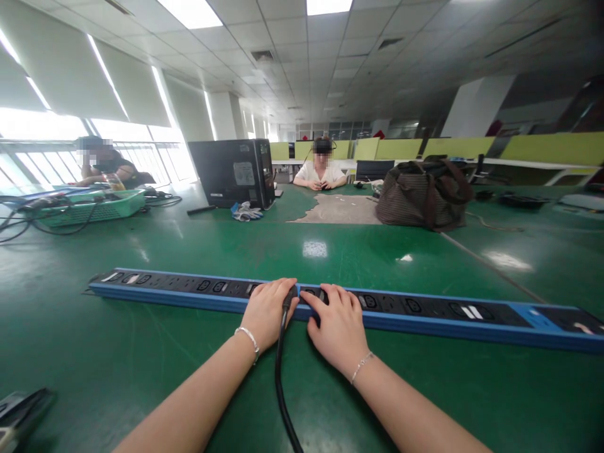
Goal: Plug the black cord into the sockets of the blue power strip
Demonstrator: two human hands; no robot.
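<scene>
- The blue and black power strip (389, 322) lies across the green table (117, 358), in front of the person, its left end a little farther away than its right end.
- The left hand (270, 311) is at the middle of the strip; its thumb and fingers are closed around a black plug (289, 296).
- The plug is at the top of the strip; I cannot tell if it sits fully in a socket.
- From the plug, a black cable (279, 371) hangs toward the person, between the 2 forearms.
- The right hand (338, 321) is just beside, with its fingers laid on the strip and its thumb apart, near the front side; I cannot tell if it grips.
- Each wrist wears 1 thin bracelet.
- Farther on the table stand a black computer case (231, 173), with gloves (246, 212) near its base, and a brown bag (410, 195).
- At the left is a green basket (94, 207) with cables.
- 2 other persons sit beyond, 1 at the left and 1 opposite.
</scene>
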